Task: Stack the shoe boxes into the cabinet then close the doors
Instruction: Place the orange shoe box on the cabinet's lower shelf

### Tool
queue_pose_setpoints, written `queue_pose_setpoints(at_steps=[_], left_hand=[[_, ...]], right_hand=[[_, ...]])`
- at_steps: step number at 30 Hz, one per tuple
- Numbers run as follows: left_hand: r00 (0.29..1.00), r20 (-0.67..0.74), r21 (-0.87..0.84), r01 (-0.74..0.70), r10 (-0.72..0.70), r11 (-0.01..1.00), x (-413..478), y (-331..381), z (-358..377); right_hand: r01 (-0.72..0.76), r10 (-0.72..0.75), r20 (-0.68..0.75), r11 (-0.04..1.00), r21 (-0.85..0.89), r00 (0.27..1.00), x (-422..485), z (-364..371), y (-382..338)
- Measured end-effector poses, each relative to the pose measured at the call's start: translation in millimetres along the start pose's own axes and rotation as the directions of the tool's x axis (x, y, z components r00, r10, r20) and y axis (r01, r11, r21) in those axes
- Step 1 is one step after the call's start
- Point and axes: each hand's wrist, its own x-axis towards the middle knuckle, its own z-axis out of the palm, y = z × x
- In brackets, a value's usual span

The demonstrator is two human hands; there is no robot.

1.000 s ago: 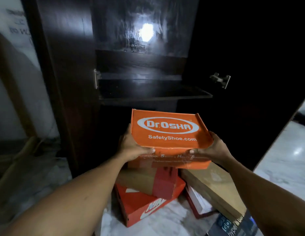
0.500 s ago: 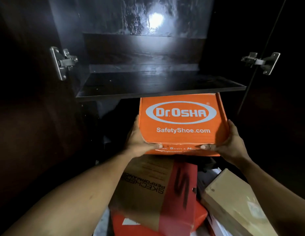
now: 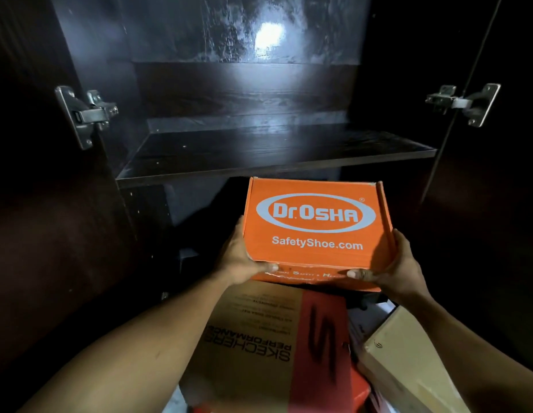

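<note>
Here you hold the orange shoe box (image 3: 317,225) between both hands, just below the front edge of the dark cabinet shelf (image 3: 274,158). Your left hand (image 3: 244,259) clamps its left side with the thumb along the near edge, and your right hand (image 3: 397,269) clamps the right side the same way. The lid reads "Dr.OSHA" in a white oval, with "SafetyShoe.com" beneath; the print on the front face is too blurred to read. Under your forearms lies a brown and red box (image 3: 271,347) marked "SKECHERS PERFORMANCE" upside down, with a large dark "S" on its red band. A plain tan box (image 3: 408,362) lies just to its right. Metal hinges (image 3: 83,114) show on both open cabinet doors.
</note>
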Motion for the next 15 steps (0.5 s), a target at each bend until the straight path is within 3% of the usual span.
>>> queue_pose_setpoints(at_steps=[8, 15], left_hand=[[0.990, -0.060, 0.002, 0.126, -0.126, 0.992, -77, -29, -6], [0.981, -0.127, -0.034, 0.141, -0.144, 0.989, -89, -41, -32]], right_hand=[[-0.046, 0.038, 0.271, 0.999, 0.023, 0.962, -15, -3, 1], [-0.015, -0.011, 0.281, 0.996, 0.088, 0.960, -21, 41, -9]])
